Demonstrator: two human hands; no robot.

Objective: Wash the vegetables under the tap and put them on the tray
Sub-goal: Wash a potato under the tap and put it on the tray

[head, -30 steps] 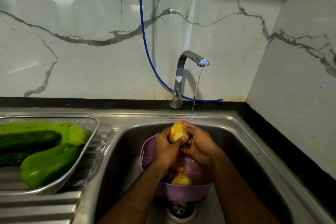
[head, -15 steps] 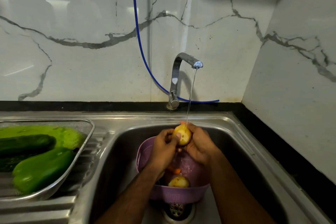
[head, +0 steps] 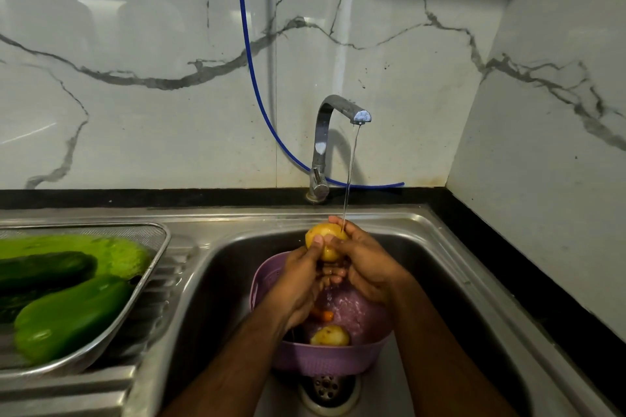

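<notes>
A yellow potato sits under the thin stream from the steel tap. My left hand and my right hand both grip it, thumbs on its near side, above a purple colander in the sink. In the colander lie another potato and a bit of carrot. The metal tray on the drainboard at left holds a dark cucumber, a green pepper and a pale green vegetable.
The steel sink has a drain just below the colander. A blue hose runs down the marble wall behind the tap. A black counter edge borders the sink at right.
Both hands have turned the potato under the stream and lifted it slightly; my left thumb now lies across its front. The vegetables on the tray have not moved.
</notes>
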